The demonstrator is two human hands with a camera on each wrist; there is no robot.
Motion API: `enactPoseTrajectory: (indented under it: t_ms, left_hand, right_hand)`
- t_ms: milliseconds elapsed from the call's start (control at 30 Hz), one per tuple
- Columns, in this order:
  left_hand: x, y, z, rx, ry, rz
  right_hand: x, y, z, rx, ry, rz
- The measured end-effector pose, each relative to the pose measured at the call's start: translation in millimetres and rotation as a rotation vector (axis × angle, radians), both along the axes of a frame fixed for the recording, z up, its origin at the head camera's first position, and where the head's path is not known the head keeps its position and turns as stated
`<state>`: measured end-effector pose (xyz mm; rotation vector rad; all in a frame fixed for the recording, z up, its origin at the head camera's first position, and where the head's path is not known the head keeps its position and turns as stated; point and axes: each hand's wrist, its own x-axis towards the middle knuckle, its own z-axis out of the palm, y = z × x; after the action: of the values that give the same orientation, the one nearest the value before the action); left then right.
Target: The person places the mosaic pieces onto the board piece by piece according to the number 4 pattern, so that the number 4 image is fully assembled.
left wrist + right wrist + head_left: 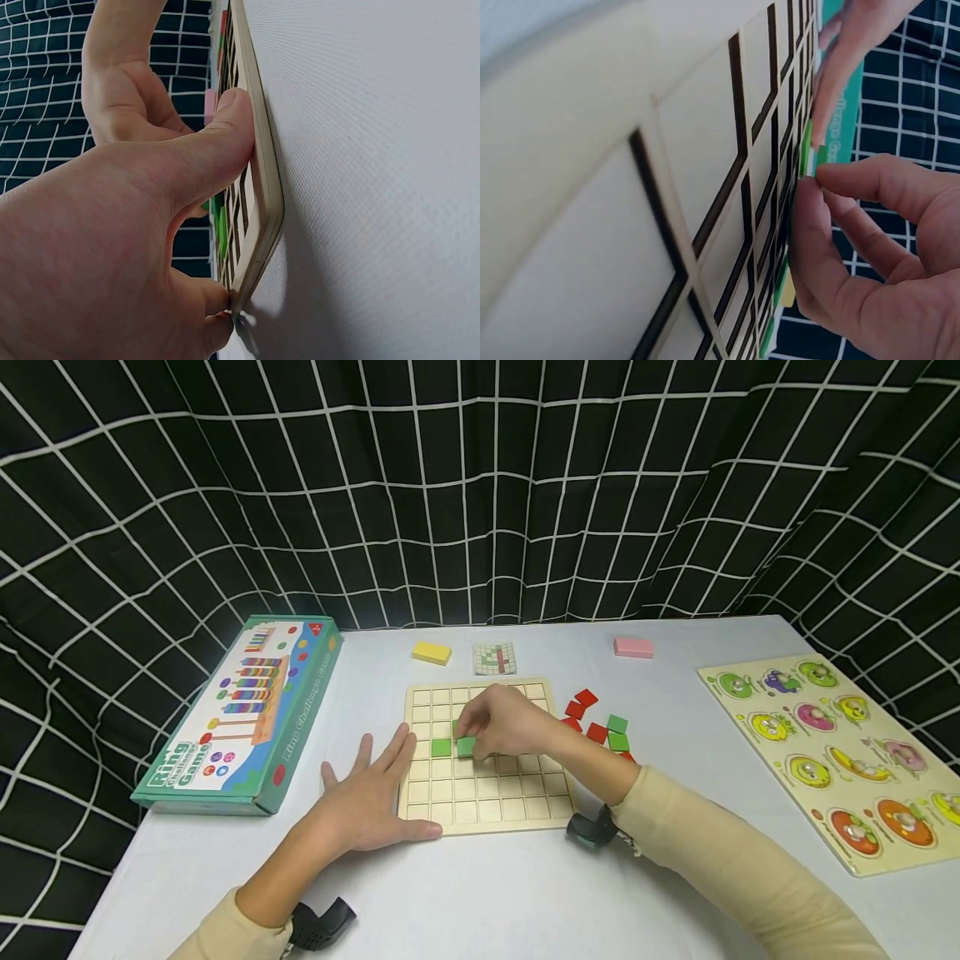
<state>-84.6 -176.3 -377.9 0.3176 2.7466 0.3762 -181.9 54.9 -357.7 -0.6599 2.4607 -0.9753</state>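
Note:
A light wooden grid board (pixel 461 811) lies on the white table. My left hand (pixel 367 806) rests against its left edge with fingers spread, the thumb (pixel 232 124) over the near rim. Above the grid, my right hand (pixel 510 722) pinches a green square tile (pixel 822 154) between thumb and fingertip. Just left of the pinched piece, another green tile (pixel 441 748) sits in a cell. Part of one more green tile (pixel 454 727) shows behind the right fingers, which hide the cells beneath them.
Several loose red tiles (pixel 597 732) and two green tiles (pixel 617 724) lie right of the board. Behind it are a patterned card (pixel 494 658), a yellow block (pixel 432 652) and a pink block (pixel 633 647). A game box (pixel 247 710) stands left, a fruit puzzle board (pixel 795 760) right.

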Motion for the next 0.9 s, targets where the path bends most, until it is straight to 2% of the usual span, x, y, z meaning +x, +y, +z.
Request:
enactPoseTrajectory:
  t_ms: [300,900]
  left_hand:
    - [0.5,-0.2,0.6,0.005,-0.009,0.002]
    - [0.3,-0.1,1.2,-0.007,-0.012,0.000]
  right_hand:
    - [2.9,-13.4,-0.1,0.000,-0.025,0.035]
    - [10.1,-29.2,-3.8,0.044,-0.007,0.061]
